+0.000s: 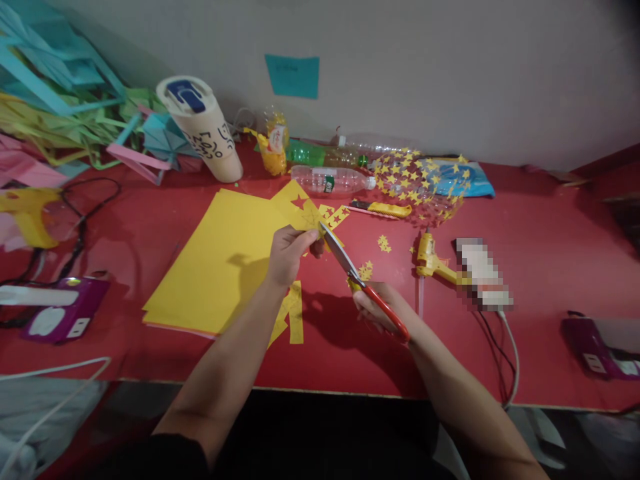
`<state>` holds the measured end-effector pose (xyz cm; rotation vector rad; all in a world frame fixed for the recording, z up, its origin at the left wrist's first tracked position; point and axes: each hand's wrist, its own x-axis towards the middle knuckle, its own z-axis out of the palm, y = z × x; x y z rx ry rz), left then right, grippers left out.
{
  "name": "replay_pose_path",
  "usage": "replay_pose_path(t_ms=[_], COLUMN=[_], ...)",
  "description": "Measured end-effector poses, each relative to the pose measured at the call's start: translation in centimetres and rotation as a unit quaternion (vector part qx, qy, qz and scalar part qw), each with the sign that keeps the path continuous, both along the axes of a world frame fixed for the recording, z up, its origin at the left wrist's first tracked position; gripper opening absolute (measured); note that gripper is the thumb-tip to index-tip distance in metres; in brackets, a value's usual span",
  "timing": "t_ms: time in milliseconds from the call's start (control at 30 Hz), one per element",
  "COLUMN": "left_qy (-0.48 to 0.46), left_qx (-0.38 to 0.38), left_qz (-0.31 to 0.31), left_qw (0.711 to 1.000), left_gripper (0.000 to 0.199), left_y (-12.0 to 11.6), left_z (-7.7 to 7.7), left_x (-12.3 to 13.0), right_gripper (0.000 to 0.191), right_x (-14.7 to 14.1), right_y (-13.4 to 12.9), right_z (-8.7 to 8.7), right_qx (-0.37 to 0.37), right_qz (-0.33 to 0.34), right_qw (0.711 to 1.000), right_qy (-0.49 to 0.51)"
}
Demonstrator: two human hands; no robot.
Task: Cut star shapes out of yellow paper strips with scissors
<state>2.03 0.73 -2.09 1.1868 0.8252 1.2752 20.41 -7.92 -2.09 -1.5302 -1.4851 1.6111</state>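
Observation:
My left hand [290, 252] pinches a small piece of yellow paper [311, 217] with a star drawn on it. My right hand [375, 307] is closed on red-handled scissors [345, 259], whose blade tips reach the paper beside my left fingertips. A stack of yellow sheets [215, 253] lies to the left, partly under my left arm. Strips with star-shaped holes [336, 217] lie just beyond my hands. Small cut yellow stars [384, 243] sit to the right, and more lie by my right hand. Yellow paper strips [297, 313] rest between my forearms.
Plastic bottles [327, 180], a star-covered clear plastic object [420, 183] and a yellow cutter [390, 210] lie toward the wall. A glue gun [427, 257] and a phone-like blurred object [483, 273] are at right. A white tumbler [207, 137] and paper shapes [65, 87] stand back left.

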Motion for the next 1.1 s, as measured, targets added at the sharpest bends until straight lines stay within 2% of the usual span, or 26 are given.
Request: replay_pose_path(t_ms=[300,500,700,1000,1100], left_qy=[-0.031,-0.05,-0.053,-0.034,-0.014], left_qx=[-0.015,-0.045,-0.045,-0.029,-0.022], left_qz=[0.04,-0.006,0.034,0.021,0.013], left_qw=[0.999,0.998,0.997,0.999,1.0], left_gripper=[0.02,0.019,0.013,0.011,0.012], left_y=[0.2,0.1,0.3,0.5,0.6], left_z=[0.6,1.0,0.9,0.5,0.4], left_x=[-0.2,0.2,0.2,-0.2,-0.4], right_gripper=[0.048,0.05,0.051,0.047,0.048], right_x=[-0.1,-0.3,-0.1,0.0,0.2], right_y=[0.1,0.1,0.2,0.1,0.2], right_z=[-0.3,-0.6,-0.6,1.0,1.0], right_qx=[0.009,0.015,0.032,0.019,0.025], right_qz=[0.005,-0.012,0.004,0.026,0.04], right_qw=[1.0,1.0,0.999,0.999,0.998], right_qy=[0.007,-0.016,-0.039,-0.029,-0.028])
